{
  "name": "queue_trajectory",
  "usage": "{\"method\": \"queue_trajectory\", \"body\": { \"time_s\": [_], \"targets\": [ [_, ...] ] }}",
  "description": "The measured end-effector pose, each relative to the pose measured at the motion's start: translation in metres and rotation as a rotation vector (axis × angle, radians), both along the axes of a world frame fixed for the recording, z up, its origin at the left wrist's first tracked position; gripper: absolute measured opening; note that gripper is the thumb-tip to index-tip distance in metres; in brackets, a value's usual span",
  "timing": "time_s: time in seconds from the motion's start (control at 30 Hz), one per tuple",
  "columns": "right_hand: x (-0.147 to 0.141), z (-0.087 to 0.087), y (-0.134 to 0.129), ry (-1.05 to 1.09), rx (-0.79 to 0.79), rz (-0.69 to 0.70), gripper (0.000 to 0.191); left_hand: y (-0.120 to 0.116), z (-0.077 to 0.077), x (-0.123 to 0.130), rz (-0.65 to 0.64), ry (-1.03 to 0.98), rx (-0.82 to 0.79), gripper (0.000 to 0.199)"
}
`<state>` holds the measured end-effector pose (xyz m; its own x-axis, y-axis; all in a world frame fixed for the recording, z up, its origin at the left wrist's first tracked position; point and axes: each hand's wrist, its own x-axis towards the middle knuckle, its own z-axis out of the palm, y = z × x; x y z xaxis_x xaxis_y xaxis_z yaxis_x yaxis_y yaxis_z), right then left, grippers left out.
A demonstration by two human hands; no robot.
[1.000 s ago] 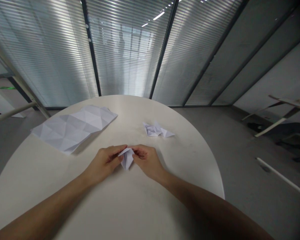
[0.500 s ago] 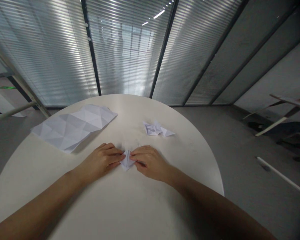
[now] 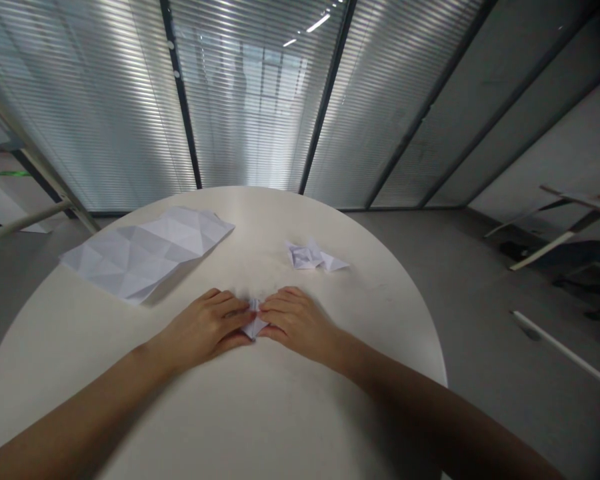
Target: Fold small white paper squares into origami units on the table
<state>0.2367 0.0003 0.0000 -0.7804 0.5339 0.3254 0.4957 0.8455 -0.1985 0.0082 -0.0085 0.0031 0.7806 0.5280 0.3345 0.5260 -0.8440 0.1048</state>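
Observation:
A small folded piece of white paper [image 3: 253,325] lies on the round white table [image 3: 220,427], between my two hands. My left hand [image 3: 211,320] grips its left side, with the thumb along the lower edge and the fingers on top. From the right, my right hand [image 3: 293,320] closes on the other side, fingertips pressed on the upper part and thumb below. The fingers cover much of the paper, so its full shape is hidden.
A large creased paper sheet [image 3: 150,250] rests at the table's back left. Farther back on the right sits a folded white paper figure [image 3: 313,257]. Glass panels with blinds [image 3: 260,107] stand behind the table. A white-legged table [image 3: 550,247] is at the far right.
My left thumb has moved down to the paper's lower tip. Both hands' fingers now cover more of the small folded paper. The other papers stay in place.

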Motion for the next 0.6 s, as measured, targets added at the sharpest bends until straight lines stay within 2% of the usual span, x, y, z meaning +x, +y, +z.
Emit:
{"method": "queue_trajectory", "body": {
  "time_s": [0.17,0.33,0.6],
  "targets": [
    [-0.0033,-0.0032,-0.0007,0.013,0.012,-0.037,0.020,0.0015,-0.0062,0.0036,0.052,-0.060,-0.063,0.026],
    [-0.0064,0.0008,-0.0061,0.063,-0.031,-0.171,0.022,0.0023,-0.0016,0.0015,0.133,-0.149,-0.176,0.025],
    [-0.0091,0.0021,-0.0081,0.108,-0.136,-0.356,0.022,0.0096,-0.0099,0.0013,0.209,-0.180,-0.123,0.031]
  ]
}}
